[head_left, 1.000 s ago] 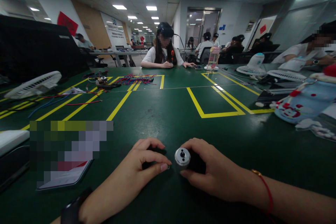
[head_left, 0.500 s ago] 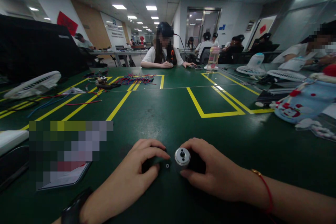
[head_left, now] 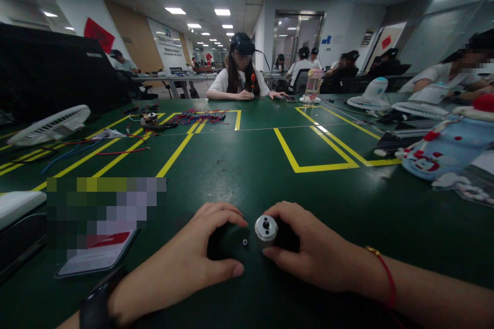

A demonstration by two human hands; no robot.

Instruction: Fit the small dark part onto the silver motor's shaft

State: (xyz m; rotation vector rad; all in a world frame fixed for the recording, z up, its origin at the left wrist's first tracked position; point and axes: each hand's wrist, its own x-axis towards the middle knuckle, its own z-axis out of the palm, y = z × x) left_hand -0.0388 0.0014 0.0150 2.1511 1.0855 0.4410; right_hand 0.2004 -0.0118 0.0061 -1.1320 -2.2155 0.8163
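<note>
A metal cylinder (head_left: 266,229), silver on top with a central hole and two smaller dark holes, stands upright on the green table (head_left: 231,180). My right hand (head_left: 309,247) grips it from the right, with the thumb on the near side and the fingers on the far side. Just left of the cylinder lies a tiny ring-shaped metal piece (head_left: 245,242). My left hand (head_left: 208,247) curves around that piece from the left, thumb and fingers spread well apart, touching neither it nor the cylinder.
A phone (head_left: 96,257) lies at my left. Farther off are a bundle of red and blue wires (head_left: 204,116), a white fan (head_left: 50,124) and a pink bottle (head_left: 312,85). A light-blue bag (head_left: 443,146) stands at the right. Across the table sits a person (head_left: 241,72).
My left thumb has moved down, away from the fingers, widening the hand's opening. The cylinder and my right hand have shifted very slightly left.
</note>
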